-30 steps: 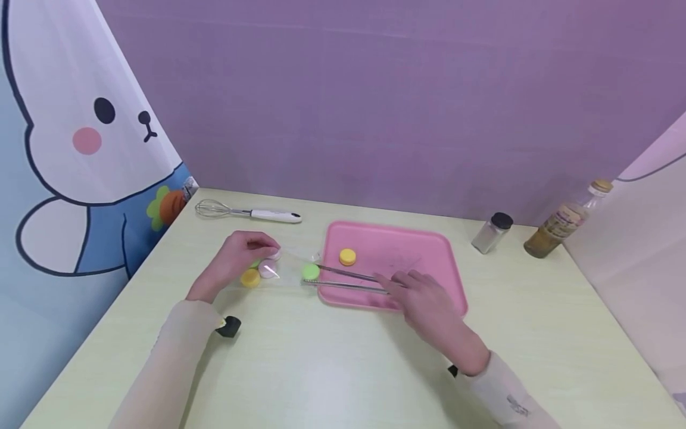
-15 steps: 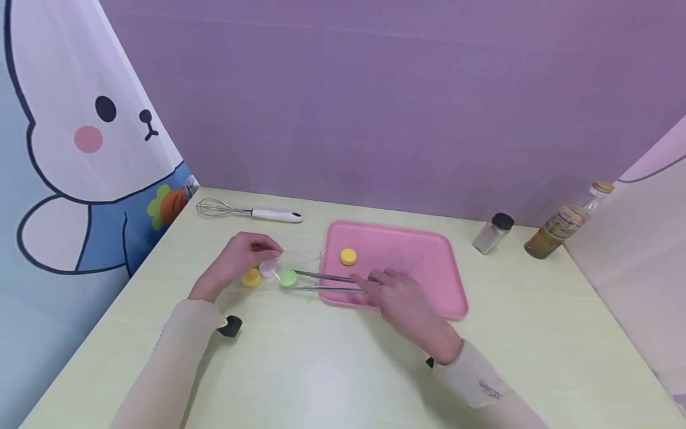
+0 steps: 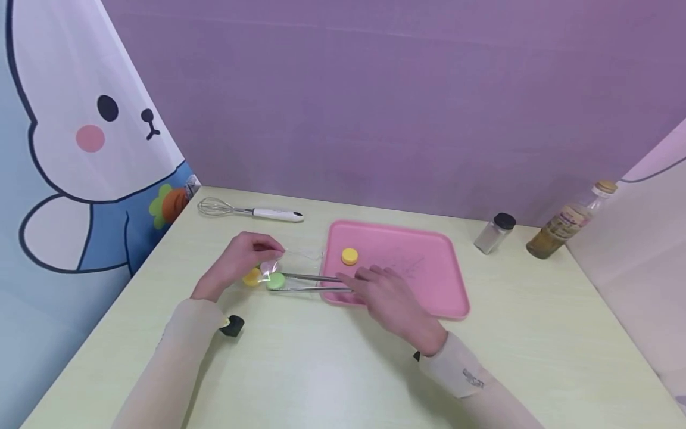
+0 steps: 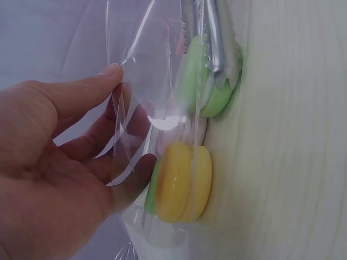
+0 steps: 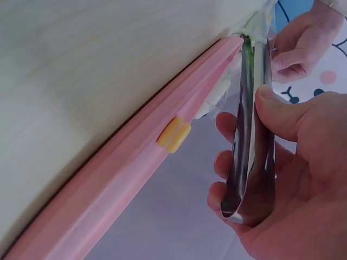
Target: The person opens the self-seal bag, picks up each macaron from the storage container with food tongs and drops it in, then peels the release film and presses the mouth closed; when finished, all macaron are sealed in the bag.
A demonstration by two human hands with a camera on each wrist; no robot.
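Observation:
My left hand [image 3: 238,259] pinches the edge of a clear plastic bag [image 4: 146,59] between thumb and fingers. Inside the bag lie a yellow macaron [image 4: 173,181], a pale pink one [image 4: 167,142] and, partly hidden behind the yellow, a green one [image 4: 151,195]. With thumb and fingers, my right hand [image 3: 393,307] grips metal tongs [image 5: 265,179]. Their toothed tips hold another green macaron [image 3: 276,281], inside the bag near the pink and yellow ones. On the pink tray [image 3: 429,250] sits a single yellow macaron [image 3: 349,256].
A whisk [image 3: 276,214] lies at the back left of the table [image 3: 321,369]. At the back right stand a small jar with a black lid [image 3: 494,233] and a corked bottle [image 3: 567,223]. A purple cloth [image 3: 375,107] hangs behind the table.
My right hand has moved left with the tongs, carrying the green macaron from the tray's left edge deeper into the bag, beside the other macarons. My left hand has stayed nearly in place.

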